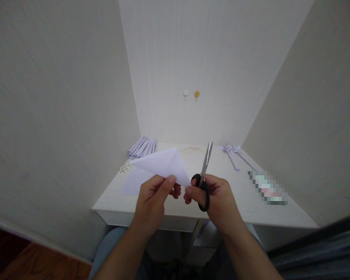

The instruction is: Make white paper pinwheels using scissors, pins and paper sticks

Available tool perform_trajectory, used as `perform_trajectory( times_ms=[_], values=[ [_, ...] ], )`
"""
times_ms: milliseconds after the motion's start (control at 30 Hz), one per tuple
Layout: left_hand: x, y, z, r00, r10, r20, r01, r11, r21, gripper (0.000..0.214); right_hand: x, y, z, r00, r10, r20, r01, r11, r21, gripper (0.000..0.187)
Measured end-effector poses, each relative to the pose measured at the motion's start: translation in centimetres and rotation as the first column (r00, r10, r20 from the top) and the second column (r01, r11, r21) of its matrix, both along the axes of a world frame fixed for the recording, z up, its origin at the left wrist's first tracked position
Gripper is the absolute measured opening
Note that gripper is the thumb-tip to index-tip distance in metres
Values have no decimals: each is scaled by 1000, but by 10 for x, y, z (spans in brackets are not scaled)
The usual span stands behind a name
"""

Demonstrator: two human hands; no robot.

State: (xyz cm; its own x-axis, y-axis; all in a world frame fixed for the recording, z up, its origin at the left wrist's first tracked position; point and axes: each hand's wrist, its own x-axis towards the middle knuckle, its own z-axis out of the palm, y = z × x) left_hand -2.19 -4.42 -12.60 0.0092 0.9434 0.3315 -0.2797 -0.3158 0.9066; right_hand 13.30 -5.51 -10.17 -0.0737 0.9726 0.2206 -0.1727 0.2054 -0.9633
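Observation:
A folded sheet of white paper, roughly a triangle, is held up above the front of the desk. My left hand pinches its lower edge with the thumb on top. My right hand has black-handled scissors on its fingers, blades nearly together and pointing up and away. Thumb and fingertips of that same hand meet at the paper's right corner. The scissor blades are apart from the paper. Beneath the folded piece, more white paper lies on the desk.
Rolled paper sticks are stacked at the back left of the white desk, with small pale bits nearby. Rubber bands lie at the back. Joined paper rolls and a blurred-out phone-like object are on the right. Walls enclose three sides.

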Motion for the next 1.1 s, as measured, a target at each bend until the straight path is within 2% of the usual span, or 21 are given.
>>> perform_trajectory(
  times_ms=[233, 367, 500, 667, 867, 1100],
  values=[
    [0, -2, 7, 994, -7, -113, 11, 1000, 29, 27, 4, 2, 3, 998, 48, 40, -47, 998, -32, 20],
    [-4, -1, 18, 984, 108, -142, -102, 993, 52, 26, 14, -3, 2, 967, 135, 216, -126, 990, -58, 25],
    [-6, -2, 27, 987, 113, -117, -108, 993, 48, 25, 23, -12, -2, 897, 257, 360, -214, 964, -156, 33],
    [0, -5, 26, 994, 91, -61, -88, 995, 48, 20, 33, -19, -9, 910, 293, 292, -238, 948, -209, 47],
    [3, -9, 27, 995, 79, -65, -76, 996, 51, 13, 33, -25, -12, 884, 342, 318, -279, 933, -227, 46],
    [5, -11, 30, 993, 84, -81, -83, 996, 23, 17, 28, -28, -12, 889, 344, 303, -277, 930, -241, 42]
  ],
)
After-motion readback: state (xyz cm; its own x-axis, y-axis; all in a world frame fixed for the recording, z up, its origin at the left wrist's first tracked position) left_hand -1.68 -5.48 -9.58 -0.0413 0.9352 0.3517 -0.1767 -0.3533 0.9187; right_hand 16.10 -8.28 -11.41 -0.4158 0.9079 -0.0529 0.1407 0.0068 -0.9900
